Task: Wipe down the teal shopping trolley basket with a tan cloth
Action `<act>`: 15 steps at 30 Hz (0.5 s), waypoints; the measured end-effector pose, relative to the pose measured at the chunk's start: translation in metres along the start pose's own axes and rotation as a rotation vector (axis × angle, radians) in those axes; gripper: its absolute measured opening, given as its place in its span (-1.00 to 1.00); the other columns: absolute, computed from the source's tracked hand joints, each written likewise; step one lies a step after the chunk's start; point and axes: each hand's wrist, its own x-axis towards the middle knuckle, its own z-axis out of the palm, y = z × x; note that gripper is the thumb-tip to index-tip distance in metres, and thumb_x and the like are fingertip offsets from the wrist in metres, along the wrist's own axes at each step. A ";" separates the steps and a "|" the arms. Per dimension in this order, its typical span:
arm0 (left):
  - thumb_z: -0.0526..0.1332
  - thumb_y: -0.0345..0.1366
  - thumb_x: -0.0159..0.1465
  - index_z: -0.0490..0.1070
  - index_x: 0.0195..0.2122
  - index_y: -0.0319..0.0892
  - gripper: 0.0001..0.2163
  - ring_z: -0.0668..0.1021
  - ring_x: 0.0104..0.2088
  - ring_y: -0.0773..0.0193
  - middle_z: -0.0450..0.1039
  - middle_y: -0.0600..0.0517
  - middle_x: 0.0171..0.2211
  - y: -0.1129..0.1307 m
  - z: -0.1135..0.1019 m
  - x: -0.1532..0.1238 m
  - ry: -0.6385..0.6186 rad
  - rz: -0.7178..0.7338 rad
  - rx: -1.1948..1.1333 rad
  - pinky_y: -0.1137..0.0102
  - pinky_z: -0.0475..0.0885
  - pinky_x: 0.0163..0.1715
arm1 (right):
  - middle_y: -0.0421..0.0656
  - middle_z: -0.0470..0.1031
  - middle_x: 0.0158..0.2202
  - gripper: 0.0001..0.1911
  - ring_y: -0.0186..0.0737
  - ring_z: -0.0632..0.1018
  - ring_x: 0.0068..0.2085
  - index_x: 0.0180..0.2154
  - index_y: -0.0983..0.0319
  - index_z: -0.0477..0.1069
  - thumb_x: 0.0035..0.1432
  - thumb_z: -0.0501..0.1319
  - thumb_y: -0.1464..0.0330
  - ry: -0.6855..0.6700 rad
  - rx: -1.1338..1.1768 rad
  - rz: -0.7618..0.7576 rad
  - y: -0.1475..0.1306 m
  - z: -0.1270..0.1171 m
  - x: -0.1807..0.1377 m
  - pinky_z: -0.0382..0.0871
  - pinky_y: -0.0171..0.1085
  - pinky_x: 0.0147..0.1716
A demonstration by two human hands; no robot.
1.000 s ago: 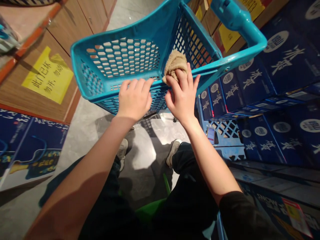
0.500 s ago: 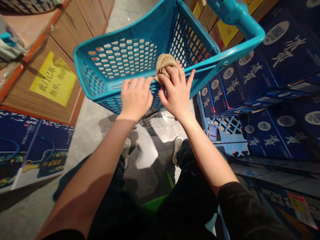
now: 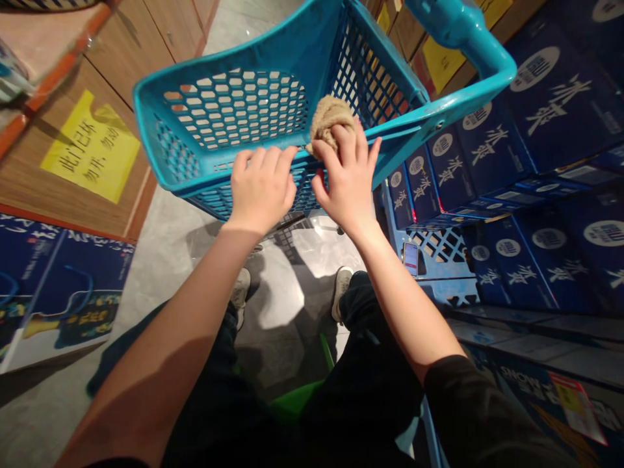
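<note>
Left hand (image 3: 262,188) curled over basket (image 3: 234,110) rim; right hand (image 3: 347,179) fingers seemingly pinching cloth (image 3: 327,117)

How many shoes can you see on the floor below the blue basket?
2. The left shoe peeks out beside the left arm. The right shoe lies under the right arm, at the trouser cuff. Both stand on the grey floor, partly hidden.
</note>
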 end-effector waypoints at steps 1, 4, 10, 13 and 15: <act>0.09 -0.27 0.45 0.24 0.46 -0.11 -0.46 0.53 0.23 -0.24 0.56 -0.23 0.15 0.000 -0.001 0.000 -0.010 0.000 -0.005 -0.14 0.36 0.24 | -0.03 0.32 0.51 -0.45 0.25 0.06 0.64 0.32 0.05 0.44 0.34 0.11 0.33 -0.019 -0.007 -0.023 -0.003 -0.002 0.001 -0.34 0.55 0.54; 0.11 -0.26 0.44 0.22 0.47 -0.10 -0.44 0.51 0.25 -0.26 0.55 -0.23 0.19 0.000 -0.004 0.000 -0.046 -0.003 -0.022 -0.15 0.34 0.27 | -0.05 0.35 0.48 -0.51 0.21 0.08 0.63 0.26 0.04 0.49 0.38 0.07 0.34 -0.011 -0.038 0.003 0.011 -0.010 0.008 -0.38 0.55 0.54; 0.09 -0.26 0.45 0.27 0.46 -0.09 -0.46 0.53 0.22 -0.26 0.57 -0.23 0.17 -0.001 0.001 0.000 -0.014 -0.014 -0.017 -0.16 0.37 0.23 | -0.03 0.31 0.51 -0.55 0.25 0.04 0.64 0.21 0.04 0.51 0.39 0.07 0.33 0.114 -0.030 0.103 0.038 -0.008 0.011 -0.38 0.56 0.53; 0.11 -0.25 0.44 0.26 0.47 -0.08 -0.44 0.52 0.23 -0.27 0.57 -0.21 0.17 -0.001 0.002 0.000 0.002 -0.012 -0.029 -0.16 0.36 0.24 | -0.02 0.28 0.53 -0.48 0.30 -0.02 0.65 0.29 0.06 0.46 0.35 0.11 0.33 0.063 -0.031 0.047 0.019 -0.002 0.005 -0.35 0.59 0.53; 0.13 -0.25 0.43 0.25 0.47 -0.08 -0.43 0.51 0.25 -0.28 0.57 -0.22 0.18 -0.001 0.001 0.000 -0.003 -0.016 -0.043 -0.18 0.34 0.26 | -0.03 0.29 0.52 -0.46 0.28 0.00 0.65 0.32 0.05 0.44 0.35 0.11 0.33 0.004 -0.044 -0.005 0.009 -0.002 0.004 -0.36 0.57 0.54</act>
